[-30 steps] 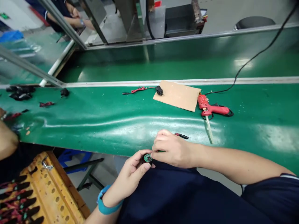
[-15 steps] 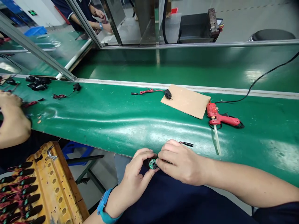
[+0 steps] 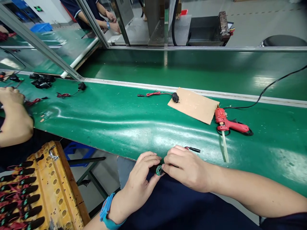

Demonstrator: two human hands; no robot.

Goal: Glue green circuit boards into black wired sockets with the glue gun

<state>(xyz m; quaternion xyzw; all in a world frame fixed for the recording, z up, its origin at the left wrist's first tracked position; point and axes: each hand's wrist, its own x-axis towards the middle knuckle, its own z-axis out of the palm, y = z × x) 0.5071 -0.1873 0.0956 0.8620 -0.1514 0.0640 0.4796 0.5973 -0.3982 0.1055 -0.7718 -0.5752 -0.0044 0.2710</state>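
Just over the table's front edge, my left hand (image 3: 141, 179) is closed round a small round part with a green circuit board (image 3: 159, 170) on its end. My right hand (image 3: 184, 167) is closed too, its thumb and fingertips pressed against the board's right side. Whether those fingertips pinch something small is hidden. A black connector on a red and black cable (image 3: 193, 149) sticks out from behind my right hand onto the green table. Farther back, a black cylindrical part (image 3: 175, 97) with a red and black lead rests on a piece of cardboard (image 3: 195, 105).
A red hot glue gun (image 3: 230, 124) with a glue stick lies right of the cardboard. At left, a co-worker's arm (image 3: 15, 118) reaches over the table near black parts (image 3: 43, 80). A yellow wooden rack (image 3: 57, 188) holding several wired parts stands at lower left. A metal frame (image 3: 55, 51) crosses behind.
The view has shifted slightly, so the table's things appear a little to the right. Both my hands keep their grip, and the round part's board has turned slightly.
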